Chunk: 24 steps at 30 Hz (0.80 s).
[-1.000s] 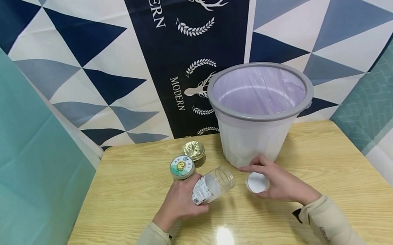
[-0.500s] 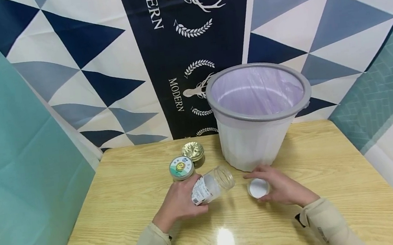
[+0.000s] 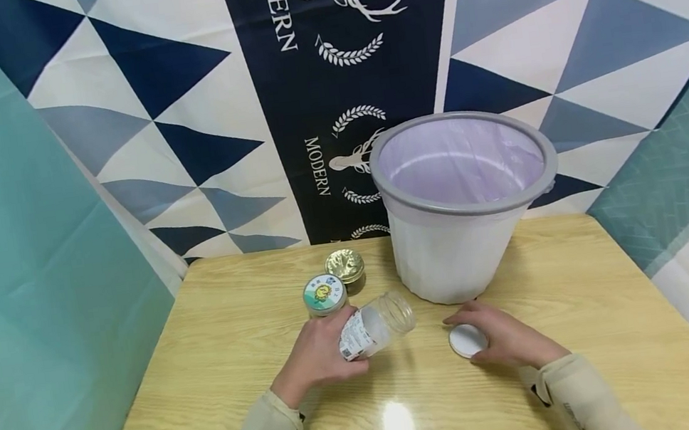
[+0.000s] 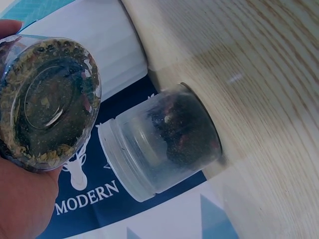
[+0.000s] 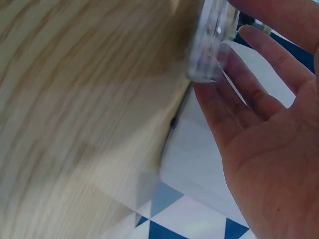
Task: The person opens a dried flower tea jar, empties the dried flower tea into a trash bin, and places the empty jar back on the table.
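Note:
My left hand (image 3: 319, 354) grips a clear jar (image 3: 386, 319) with a white printed label, tilted so its uncapped mouth faces right. In the left wrist view the base of this jar (image 4: 55, 99) shows dark and yellowish dried bits inside. A round lid (image 3: 467, 340) with a white inner disc sits between the thumb and fingers of my right hand (image 3: 501, 335), close over the table. Seen from the right wrist, the rim of the lid (image 5: 212, 45) is transparent. Just behind my left hand stands a jar with a green-and-white picture lid (image 3: 325, 293).
A gold-lidded jar (image 3: 346, 265) stands behind the picture-lidded one. At the back right is a large white bin (image 3: 440, 260) with a grey rim and a lilac liner. Patterned cloth (image 3: 202, 103) hangs behind the wooden table (image 3: 217, 331).
My right hand has moved down and towards the front with the lid, away from the bin. My left hand and the tilted jar stay nearly where they were.

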Available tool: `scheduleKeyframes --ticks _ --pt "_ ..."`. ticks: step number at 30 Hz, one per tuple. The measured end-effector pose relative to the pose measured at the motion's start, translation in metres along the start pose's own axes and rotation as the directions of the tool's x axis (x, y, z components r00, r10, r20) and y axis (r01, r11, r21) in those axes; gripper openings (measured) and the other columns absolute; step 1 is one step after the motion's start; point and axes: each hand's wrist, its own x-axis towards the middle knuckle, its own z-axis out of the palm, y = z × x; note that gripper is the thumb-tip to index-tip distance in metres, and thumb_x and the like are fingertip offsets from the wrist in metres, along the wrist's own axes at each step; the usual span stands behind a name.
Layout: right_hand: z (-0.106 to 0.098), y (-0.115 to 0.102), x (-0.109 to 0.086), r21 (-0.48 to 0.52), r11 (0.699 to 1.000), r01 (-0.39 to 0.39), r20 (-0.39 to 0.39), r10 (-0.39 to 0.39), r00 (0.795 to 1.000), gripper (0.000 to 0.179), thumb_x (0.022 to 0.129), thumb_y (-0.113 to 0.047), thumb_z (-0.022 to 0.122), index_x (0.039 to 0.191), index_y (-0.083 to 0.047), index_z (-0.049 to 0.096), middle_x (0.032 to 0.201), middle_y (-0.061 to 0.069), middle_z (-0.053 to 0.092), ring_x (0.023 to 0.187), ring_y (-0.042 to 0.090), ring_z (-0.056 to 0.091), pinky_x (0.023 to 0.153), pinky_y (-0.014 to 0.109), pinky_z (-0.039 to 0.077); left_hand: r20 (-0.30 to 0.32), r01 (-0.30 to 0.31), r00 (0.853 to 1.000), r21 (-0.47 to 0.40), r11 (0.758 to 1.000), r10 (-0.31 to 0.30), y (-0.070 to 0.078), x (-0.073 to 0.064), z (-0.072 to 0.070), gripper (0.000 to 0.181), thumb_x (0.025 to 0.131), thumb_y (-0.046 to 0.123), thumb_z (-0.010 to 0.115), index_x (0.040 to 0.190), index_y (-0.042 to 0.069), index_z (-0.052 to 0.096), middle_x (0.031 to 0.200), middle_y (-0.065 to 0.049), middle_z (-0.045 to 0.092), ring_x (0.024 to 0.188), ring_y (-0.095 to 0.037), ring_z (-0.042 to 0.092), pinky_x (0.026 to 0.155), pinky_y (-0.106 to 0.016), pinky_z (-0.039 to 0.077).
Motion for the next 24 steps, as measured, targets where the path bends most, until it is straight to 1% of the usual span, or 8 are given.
scheduleKeyframes --ticks 3,5,12,16,19,21,23,24 --pt "0.0 0.003 -0.003 0.002 1.0 -0.003 0.005 0.003 1.0 0.065 0.063 -0.003 0.092 0.125 -0.011 0.072 0.12 0.005 0.065 0.111 0.029 0.063 0.094 0.051 0.055 -0.005 -0.01 1.0 -0.003 1.0 0.01 0.0 -0.001 0.002 0.066 0.059 0.037 0.089 0.115 0.017 0.061 0.089 0.009 0.066 0.073 -0.004 0.058 0.063 -0.02 0.048" --pt "0.001 0.003 -0.003 0.003 1.0 0.0 0.006 0.0 1.0 0.064 0.063 -0.003 0.092 0.123 -0.011 0.072 0.119 0.005 0.065 0.109 0.028 0.063 0.093 0.05 0.055 -0.002 -0.003 1.0 -0.004 1.0 0.003 -0.001 -0.002 0.002 0.066 0.059 0.037 0.09 0.114 0.018 0.06 0.089 0.01 0.066 0.073 -0.004 0.057 0.063 -0.02 0.048" --pt "0.003 0.004 -0.003 0.023 1.0 0.001 0.002 -0.001 1.0 0.07 0.062 -0.002 0.092 0.128 -0.01 0.07 0.123 0.007 0.064 0.111 0.029 0.063 0.092 0.047 0.055 0.021 0.045 0.999 -0.027 0.999 -0.044 -0.002 -0.003 0.0 0.065 0.06 0.035 0.09 0.115 0.019 0.06 0.089 0.011 0.066 0.073 -0.003 0.057 0.063 -0.02 0.048" --pt "0.003 0.005 -0.004 0.018 1.0 -0.005 -0.015 0.005 1.0 0.068 0.067 -0.012 0.094 0.131 -0.011 0.069 0.126 0.008 0.063 0.112 0.03 0.063 0.093 0.05 0.055 0.01 0.055 0.998 -0.028 0.998 -0.055 -0.002 -0.003 -0.001 0.066 0.06 0.035 0.09 0.116 0.019 0.06 0.089 0.011 0.066 0.072 -0.003 0.057 0.063 -0.02 0.048" --pt "0.002 0.003 -0.004 -0.022 1.0 -0.005 -0.062 0.003 0.998 0.058 0.076 -0.022 0.091 0.13 -0.011 0.07 0.125 0.007 0.065 0.111 0.029 0.065 0.093 0.051 0.056 0.008 0.059 0.998 -0.023 0.998 -0.059 -0.002 -0.002 -0.004 0.067 0.06 0.035 0.09 0.118 0.018 0.06 0.088 0.01 0.066 0.071 -0.003 0.057 0.062 -0.02 0.048" --pt "-0.001 -0.002 -0.004 -0.058 0.998 0.003 -0.117 -0.01 0.993 0.051 0.082 -0.025 0.088 0.128 -0.011 0.071 0.123 0.005 0.066 0.108 0.026 0.067 0.091 0.05 0.057 0.011 0.067 0.998 -0.024 0.997 -0.067 -0.002 -0.002 -0.007 0.068 0.061 0.036 0.089 0.12 0.017 0.061 0.087 0.009 0.067 0.07 -0.004 0.057 0.061 -0.019 0.048" --pt "-0.007 -0.009 -0.003 -0.098 0.995 0.033 -0.195 -0.051 0.979 0.045 0.083 -0.024 0.086 0.125 -0.011 0.073 0.119 0.002 0.068 0.103 0.022 0.068 0.088 0.046 0.059 0.006 0.067 0.998 -0.034 0.997 -0.067 -0.002 0.0 -0.012 0.068 0.062 0.037 0.088 0.12 0.016 0.061 0.086 0.008 0.067 0.069 -0.004 0.057 0.059 -0.019 0.048" --pt "-0.011 -0.013 -0.002 -0.111 0.992 0.059 -0.239 -0.085 0.967 0.042 0.083 -0.022 0.086 0.122 -0.012 0.073 0.117 0.0 0.068 0.102 0.021 0.069 0.086 0.044 0.059 -0.002 0.06 0.998 -0.039 0.997 -0.06 -0.002 0.001 -0.015 0.068 0.062 0.037 0.088 0.12 0.015 0.061 0.085 0.006 0.067 0.068 -0.004 0.057 0.059 -0.019 0.048"
